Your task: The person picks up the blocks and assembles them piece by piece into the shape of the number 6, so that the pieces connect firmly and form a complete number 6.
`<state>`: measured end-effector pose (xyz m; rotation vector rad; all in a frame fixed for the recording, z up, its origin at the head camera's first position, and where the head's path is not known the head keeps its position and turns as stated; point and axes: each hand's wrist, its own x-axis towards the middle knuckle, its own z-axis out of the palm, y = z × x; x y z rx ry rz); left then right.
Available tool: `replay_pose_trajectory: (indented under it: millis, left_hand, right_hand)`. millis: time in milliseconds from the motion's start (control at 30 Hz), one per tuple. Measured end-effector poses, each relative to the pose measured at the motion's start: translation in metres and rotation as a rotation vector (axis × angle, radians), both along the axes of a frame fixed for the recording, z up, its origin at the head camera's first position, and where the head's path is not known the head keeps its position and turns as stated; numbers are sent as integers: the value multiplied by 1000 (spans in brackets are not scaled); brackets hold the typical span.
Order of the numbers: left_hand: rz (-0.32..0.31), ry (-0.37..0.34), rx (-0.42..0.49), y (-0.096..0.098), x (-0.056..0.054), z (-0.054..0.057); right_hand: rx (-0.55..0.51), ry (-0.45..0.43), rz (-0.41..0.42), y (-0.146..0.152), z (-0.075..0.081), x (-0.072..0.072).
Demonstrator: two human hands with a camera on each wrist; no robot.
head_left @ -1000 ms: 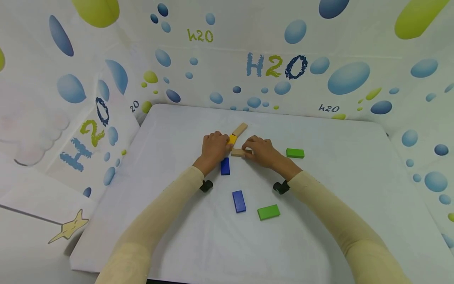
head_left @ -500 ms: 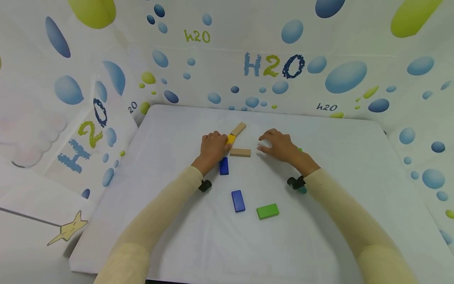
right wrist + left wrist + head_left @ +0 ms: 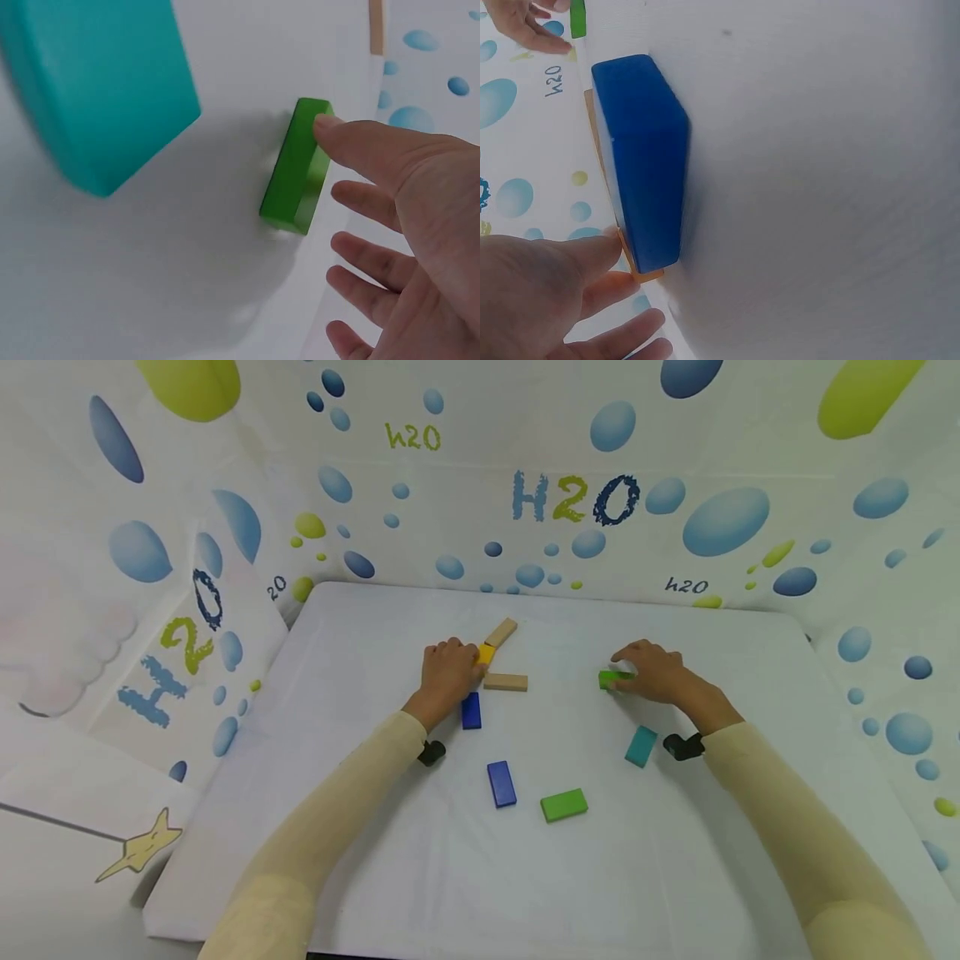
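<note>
The right hand (image 3: 654, 672) has left the near wooden block (image 3: 506, 682), over which its fingers lay a second ago, and now reaches a green block (image 3: 604, 680) well to its own side. Half a second ago that block was mostly hidden behind this hand; now one end shows past the fingers. The teal block (image 3: 641, 746), then largely covered by the wrist, lies in full view on the body side of the right hand. The left hand (image 3: 450, 670) stays where it was, pinching the yellow block (image 3: 486, 654) between thumb and finger.

Both arms stretch forward over the table (image 3: 450, 885), well apart at the hands. The right hand is spread, its thumb at the green block's face and its other fingers fanned apart; it is not pinching the block.

The yellow block sits at the left hand's fingertips, partly covered by them. The far wooden block (image 3: 501, 632) meets its far end at a slant; the near one lies just right of the left hand. A glossy dark blue block (image 3: 471, 711) stands just on the body side of that hand. Between the two hands but nearer the body lie a lighter blue block (image 3: 502, 784) and a second green block (image 3: 564, 805), both plain and oblong.
</note>
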<state>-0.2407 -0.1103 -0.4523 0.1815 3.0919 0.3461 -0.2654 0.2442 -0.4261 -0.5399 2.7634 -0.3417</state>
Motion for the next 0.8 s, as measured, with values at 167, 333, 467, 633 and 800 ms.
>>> replay_pose_trajectory:
  millis: [167, 333, 467, 633, 800]
  left_hand:
    - [4, -2, 15, 1, 1, 1]
    - [12, -3, 13, 1, 2, 1]
    - [10, -7, 18, 0, 1, -1]
    - [11, -6, 31, 0, 0, -2]
    - [11, -2, 35, 0, 1, -2]
  right_hand:
    - [19, -1, -9, 12, -4, 3]
    - [9, 2, -1, 15, -9, 3]
    - [8, 10, -5, 14, -10, 3]
    - [-5, 0, -14, 13, -11, 2]
    - [-30, -8, -23, 11, -12, 2]
